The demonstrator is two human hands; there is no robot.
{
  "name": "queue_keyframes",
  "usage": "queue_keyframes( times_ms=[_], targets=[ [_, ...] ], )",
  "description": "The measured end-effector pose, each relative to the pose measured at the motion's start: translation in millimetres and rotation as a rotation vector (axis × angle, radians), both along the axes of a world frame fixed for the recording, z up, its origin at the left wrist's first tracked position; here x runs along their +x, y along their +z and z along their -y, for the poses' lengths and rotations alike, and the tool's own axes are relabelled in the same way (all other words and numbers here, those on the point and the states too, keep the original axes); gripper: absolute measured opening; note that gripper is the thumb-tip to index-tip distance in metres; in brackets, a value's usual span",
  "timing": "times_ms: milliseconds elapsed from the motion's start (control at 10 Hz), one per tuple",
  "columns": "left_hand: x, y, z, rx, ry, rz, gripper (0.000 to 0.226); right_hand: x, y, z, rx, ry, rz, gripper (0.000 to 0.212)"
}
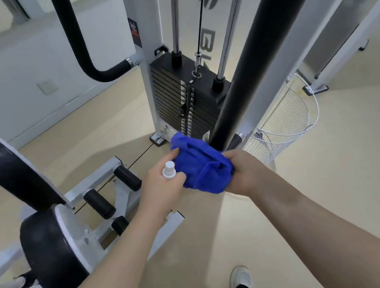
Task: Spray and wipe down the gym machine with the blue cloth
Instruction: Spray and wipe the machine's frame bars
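Note:
The blue cloth point(202, 164) is bunched up between both hands, in front of the gym machine point(153, 36). My right hand point(246, 172) grips the cloth from below and the right. My left hand point(163, 186) holds a small white spray bottle point(168, 170) upright, its cap showing above the fist, and its fingertips touch the cloth's left edge. A thick black padded bar point(266, 38) of the machine runs down to just behind the cloth. The weight stack point(176, 96) stands behind it.
A black seat pad point(49, 257) and back pad point(4, 169) with black foot rollers point(98, 204) lie to the left. A white wire basket point(284, 125) stands on the floor to the right. My white shoes point(240, 278) are on the beige floor below.

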State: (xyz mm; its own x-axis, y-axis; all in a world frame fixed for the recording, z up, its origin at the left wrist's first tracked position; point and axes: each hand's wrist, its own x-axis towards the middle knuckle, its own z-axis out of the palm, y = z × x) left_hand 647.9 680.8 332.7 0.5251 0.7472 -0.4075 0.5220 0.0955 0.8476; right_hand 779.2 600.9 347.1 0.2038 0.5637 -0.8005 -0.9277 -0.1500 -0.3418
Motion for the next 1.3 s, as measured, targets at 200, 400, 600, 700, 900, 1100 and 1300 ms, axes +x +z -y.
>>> queue_keyframes(
  times_ms=[200, 400, 600, 700, 900, 1100, 1300],
  targets=[
    [-5, -4, 0, 0.032, -0.042, 0.044, 0.061, -45, -26, -16, -0.166, 0.213, 0.666, 0.036],
    [-13, 16, -2, 0.138, -0.071, -0.012, 0.042, -10, 26, -32, -0.135, 0.822, 2.934, 0.039],
    [-16, 33, -6, 0.1, -0.079, 0.073, 0.058, -21, -5, -14, -0.573, 1.953, 2.696, 0.023],
    [-18, 36, -10, 0.112, -0.088, 0.083, 0.055, -25, -2, -14, -0.742, 2.032, 2.757, 0.029],
    [-16, 41, -18, 0.026, -0.066, 0.126, 0.039, -2, 75, -39, -1.01, 1.215, 3.037, 0.008],
    [-18, 42, -29, 0.057, -0.123, 0.143, 0.013, -23, 15, -21, -0.862, 1.732, 2.758, 0.009],
    [-16, 46, -40, 0.053, -0.131, 0.115, 0.035, -3, 64, -43, -0.921, 1.546, 2.94, 0.009]
  ],
)
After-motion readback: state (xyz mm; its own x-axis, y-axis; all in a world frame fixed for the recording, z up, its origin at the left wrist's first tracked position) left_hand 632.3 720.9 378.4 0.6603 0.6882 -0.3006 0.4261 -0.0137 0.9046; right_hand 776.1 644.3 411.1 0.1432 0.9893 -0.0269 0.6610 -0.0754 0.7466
